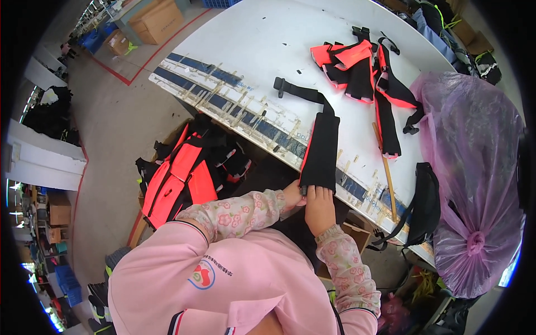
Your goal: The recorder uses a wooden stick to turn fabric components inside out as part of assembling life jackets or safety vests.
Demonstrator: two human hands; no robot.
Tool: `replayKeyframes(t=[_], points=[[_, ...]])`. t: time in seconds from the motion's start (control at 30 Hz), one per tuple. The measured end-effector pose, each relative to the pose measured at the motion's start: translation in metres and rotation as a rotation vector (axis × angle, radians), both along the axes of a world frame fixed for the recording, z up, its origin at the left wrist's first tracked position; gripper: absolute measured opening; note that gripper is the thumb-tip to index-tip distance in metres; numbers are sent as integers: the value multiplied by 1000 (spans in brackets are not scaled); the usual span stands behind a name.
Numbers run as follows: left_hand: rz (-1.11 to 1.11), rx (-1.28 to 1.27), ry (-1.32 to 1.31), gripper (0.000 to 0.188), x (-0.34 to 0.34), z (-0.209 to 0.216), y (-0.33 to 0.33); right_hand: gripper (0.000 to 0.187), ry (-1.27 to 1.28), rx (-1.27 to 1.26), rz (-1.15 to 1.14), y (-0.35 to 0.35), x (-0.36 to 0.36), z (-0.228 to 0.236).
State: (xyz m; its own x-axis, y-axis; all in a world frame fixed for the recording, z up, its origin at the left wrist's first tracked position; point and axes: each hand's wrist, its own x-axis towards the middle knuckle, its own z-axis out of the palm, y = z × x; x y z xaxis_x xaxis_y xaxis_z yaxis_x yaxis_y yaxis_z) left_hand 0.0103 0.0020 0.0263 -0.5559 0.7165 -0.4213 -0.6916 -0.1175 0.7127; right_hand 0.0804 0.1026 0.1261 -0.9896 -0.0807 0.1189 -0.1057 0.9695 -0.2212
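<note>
A black padded strap [322, 148] with a bright orange edge lies on the white table and reaches over its near edge. From its far end runs black webbing [304, 91] with a plastic buckle [280, 86]. Both my hands are at the strap's near end. My left hand [293, 195] pinches its left corner, partly hidden by the sleeve and the strap. The fingers of my right hand [320, 207] are bent over the end from above, thumb out of sight. Farther right lies a loose heap of orange and black straps [349, 61] with buckles.
A wooden stick [387, 178] lies on the white table [268, 33], whose near edge is taped. At right are a black pouch [425, 204] and a large tied purple plastic bag [472, 162]. Orange and black pieces [178, 178] fill a box below left. Cardboard boxes [156, 21] stand beyond.
</note>
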Motion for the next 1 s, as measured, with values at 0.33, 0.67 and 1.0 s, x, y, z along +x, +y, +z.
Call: replayKeyframes(t=[0.33,0.67,1.0], points=[[-129,-168,149,24,-9,3,-2,9,-185,-42,-73,9,-32,-34],[69,44,150,18,-2,-16,6,9,-371,-78,-76,6,-41,-20],[-69,-56,142,19,-14,10,-7,13,-86,-223,-92,-10,-46,-19]])
